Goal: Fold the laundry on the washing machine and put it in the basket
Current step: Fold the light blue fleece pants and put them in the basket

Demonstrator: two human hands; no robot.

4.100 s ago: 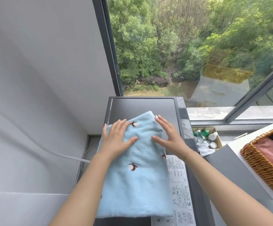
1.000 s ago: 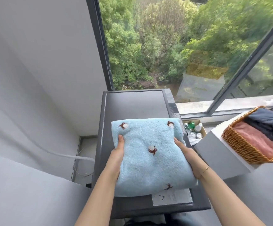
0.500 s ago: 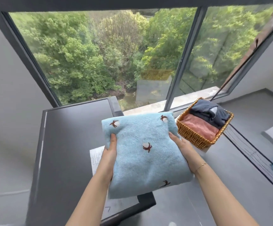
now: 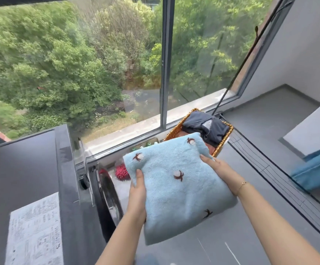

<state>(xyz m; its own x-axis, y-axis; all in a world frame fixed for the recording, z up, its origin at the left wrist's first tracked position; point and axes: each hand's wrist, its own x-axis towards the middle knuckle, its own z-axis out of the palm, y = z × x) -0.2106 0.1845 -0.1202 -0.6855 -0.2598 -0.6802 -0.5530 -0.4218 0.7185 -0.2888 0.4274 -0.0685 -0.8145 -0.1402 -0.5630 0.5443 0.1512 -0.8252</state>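
A folded light-blue towel (image 4: 176, 186) with small brown motifs hangs in the air right of the washing machine (image 4: 40, 169). My left hand (image 4: 138, 196) grips its left edge, thumb on top. My right hand (image 4: 218, 169) grips its right edge, fingers underneath. The towel's far corner overlaps the near rim of the wicker basket (image 4: 176, 129), which stands by the window. In the basket lie a dark grey garment (image 4: 205, 127) and a reddish one, mostly hidden.
The dark machine top carries a printed sheet (image 4: 34, 232) at the front. Between machine and basket sit a red fluffy item (image 4: 121, 172) and small bottles on the floor. A large window runs behind. A blue cloth (image 4: 316, 167) lies at the right.
Both hands lifted the folded towel off the washing machine and carried it right toward the basket. The view turned right with it.
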